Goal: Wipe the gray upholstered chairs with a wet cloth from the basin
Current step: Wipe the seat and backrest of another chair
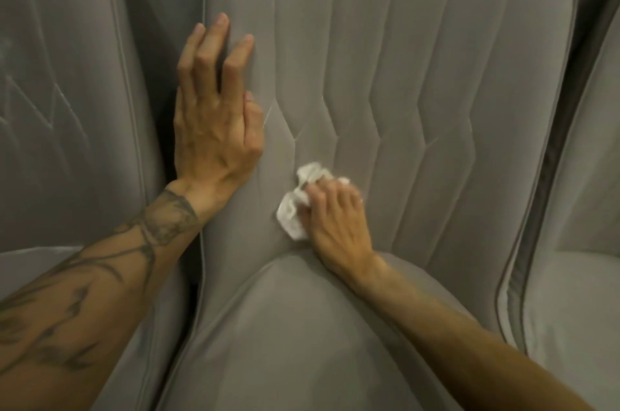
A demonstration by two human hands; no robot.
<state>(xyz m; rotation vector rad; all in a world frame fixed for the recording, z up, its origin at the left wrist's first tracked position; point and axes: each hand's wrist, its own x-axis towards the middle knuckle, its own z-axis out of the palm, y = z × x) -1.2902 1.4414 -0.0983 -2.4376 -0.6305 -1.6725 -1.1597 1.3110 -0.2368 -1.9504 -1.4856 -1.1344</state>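
Note:
A gray upholstered chair (436,75) with stitched zigzag seams fills the middle of the head view, backrest above and seat cushion below. My left hand (214,118) rests flat with straight fingers on the left edge of its backrest. My right hand (335,219) grips a crumpled white cloth (292,216) and presses it against the lower backrest, just above the seat cushion. Part of the cloth is hidden under my fingers.
A second gray chair (60,91) stands close on the left, with a narrow dark gap between the two backrests. A third gray chair (590,175) borders on the right. The basin is out of view.

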